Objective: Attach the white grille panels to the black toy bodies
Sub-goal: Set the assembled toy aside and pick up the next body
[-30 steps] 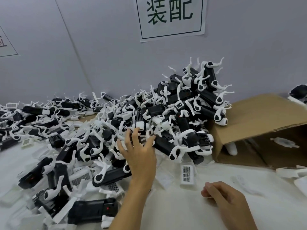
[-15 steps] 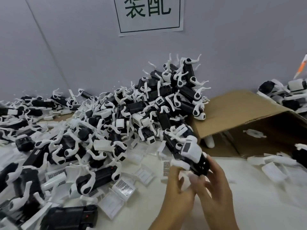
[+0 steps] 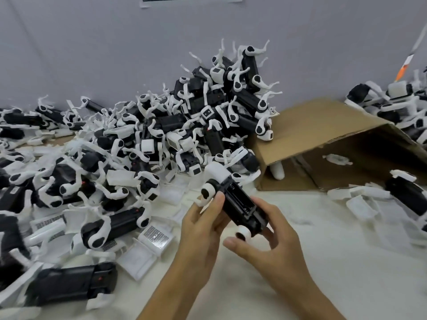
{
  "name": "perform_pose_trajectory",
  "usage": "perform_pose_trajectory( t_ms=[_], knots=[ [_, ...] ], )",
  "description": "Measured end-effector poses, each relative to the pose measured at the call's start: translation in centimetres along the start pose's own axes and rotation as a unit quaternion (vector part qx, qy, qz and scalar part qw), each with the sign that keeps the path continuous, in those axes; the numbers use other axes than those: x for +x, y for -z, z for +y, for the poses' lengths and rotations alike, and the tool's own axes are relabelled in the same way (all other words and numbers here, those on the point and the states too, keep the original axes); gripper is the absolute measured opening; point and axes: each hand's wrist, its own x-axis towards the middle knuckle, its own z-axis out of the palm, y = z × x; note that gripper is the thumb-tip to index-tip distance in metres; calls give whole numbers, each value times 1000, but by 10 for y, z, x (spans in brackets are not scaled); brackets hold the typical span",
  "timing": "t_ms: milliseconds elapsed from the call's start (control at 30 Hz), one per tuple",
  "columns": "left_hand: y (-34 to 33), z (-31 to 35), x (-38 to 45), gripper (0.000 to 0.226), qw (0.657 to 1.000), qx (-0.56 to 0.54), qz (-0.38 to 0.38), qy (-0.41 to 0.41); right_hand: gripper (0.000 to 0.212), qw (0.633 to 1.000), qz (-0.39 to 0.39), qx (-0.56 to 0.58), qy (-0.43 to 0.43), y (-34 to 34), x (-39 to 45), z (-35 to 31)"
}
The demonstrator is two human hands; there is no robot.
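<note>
Both my hands hold one black toy body [image 3: 240, 205] with white legs above the white table, its open black underside facing me. My left hand [image 3: 203, 229] grips its near-left side, fingertips by a white leg joint. My right hand [image 3: 265, 234] curls round its lower right end, thumb under a white round joint. A big heap of black toy bodies [image 3: 208, 116] rises behind. White grille panels [image 3: 155, 235] lie loose on the table left of my hands.
A cardboard box [image 3: 323, 135] lies on its side at the right, open towards me, with white parts inside. More toy bodies [image 3: 392, 105] lie at the far right and across the left. A grey wall stands behind.
My left hand took a toy body from the heap and brought it near; my right hand joined it. The body has since turned so its open underside faces me.
</note>
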Motion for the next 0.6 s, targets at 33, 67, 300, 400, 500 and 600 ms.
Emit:
perform_pose_trajectory(
  t_ms=[33, 67, 300, 400, 500, 600],
  knots=[
    [1, 0, 0, 55, 1000, -7, 7, 1, 75, 1000, -6, 1, -3, -2, -1, 1],
    [2, 0, -1, 55, 1000, -15, 14, 4, 74, 1000, -8, 3, -10, -4, -2, 3],
    [-2, -4, -3, 39, 999, 10, 34, 20, 49, 1000, 17, 3, -2, -1, -3, -4],
    [-2, -3, -5, 40, 999, 51, 9, 6, 35, 999, 30, -16, 20, 2, -5, -10],
    [-5, -3, -8, 40, 995, 96, -25, -18, 43, 1000, 21, -7, 4, 0, -6, -8],
    [-6, -3, -10, 34, 992, 119, -17, -32, 50, 999, 1, -39, 15, -4, -8, -8]
  ],
)
